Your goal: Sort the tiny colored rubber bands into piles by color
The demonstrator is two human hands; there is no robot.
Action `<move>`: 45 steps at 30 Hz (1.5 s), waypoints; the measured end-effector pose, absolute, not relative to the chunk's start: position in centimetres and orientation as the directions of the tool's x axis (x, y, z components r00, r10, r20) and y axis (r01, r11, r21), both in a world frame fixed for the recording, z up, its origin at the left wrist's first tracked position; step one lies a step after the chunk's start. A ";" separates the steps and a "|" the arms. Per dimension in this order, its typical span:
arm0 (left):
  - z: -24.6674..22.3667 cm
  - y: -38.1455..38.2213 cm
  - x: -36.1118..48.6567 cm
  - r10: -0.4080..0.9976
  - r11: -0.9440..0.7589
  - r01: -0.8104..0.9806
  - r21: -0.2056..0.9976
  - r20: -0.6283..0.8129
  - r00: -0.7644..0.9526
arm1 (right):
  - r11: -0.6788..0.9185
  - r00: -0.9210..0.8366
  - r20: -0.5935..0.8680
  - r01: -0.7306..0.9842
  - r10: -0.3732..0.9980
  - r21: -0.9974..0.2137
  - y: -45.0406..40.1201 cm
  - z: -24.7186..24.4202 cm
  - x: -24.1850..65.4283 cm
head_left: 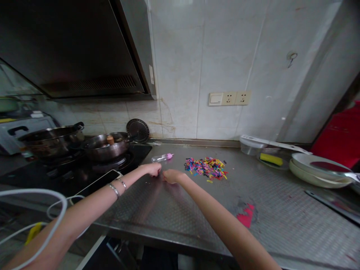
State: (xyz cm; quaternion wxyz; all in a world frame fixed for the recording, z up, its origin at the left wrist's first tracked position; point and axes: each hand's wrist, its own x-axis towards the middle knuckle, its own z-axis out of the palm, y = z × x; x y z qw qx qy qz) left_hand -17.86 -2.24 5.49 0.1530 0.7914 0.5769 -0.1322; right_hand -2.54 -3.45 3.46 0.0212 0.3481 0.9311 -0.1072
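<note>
My left hand [154,169] and my right hand [172,176] are close together just above the steel counter [180,213]. The fingers of both are curled closed. Whatever they may pinch is too small or hidden to make out. Just beyond my left hand, a small clear bottle [159,158] with a pink nozzle cap lies on its side. To the right of my right hand is a loose pile of small multicoloured rubber bands [206,168].
On the left, a steel pan [105,152] and a pot [47,144] stand on the black stove; a phone [94,185] with a white cable lies near its edge. A torn red piece [246,215] is front right. White bowls [317,174] and a yellow sponge [271,159] are further right.
</note>
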 end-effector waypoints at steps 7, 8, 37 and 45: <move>6.0 -1.5 -17.6 0.854 -0.218 0.949 0.228 -0.426 0.298 | 0.749 -0.769 0.009 0.619 0.639 -0.234 -3.5 3.0 -0.8; 6.1 -1.3 -17.5 0.858 -0.214 0.941 0.262 -0.411 0.309 | 0.743 -0.764 0.049 0.609 0.643 -0.277 -3.1 2.9 0.0; 2.8 3.3 2.1 0.823 -0.558 0.614 0.558 0.273 0.498 | 0.242 -0.062 0.482 0.915 0.874 -0.323 -0.3 0.0 19.0; 1.4 3.4 0.9 0.831 -0.556 0.706 0.438 0.258 0.494 | 0.398 -0.258 0.416 0.868 0.872 -0.296 -0.4 -0.1 18.3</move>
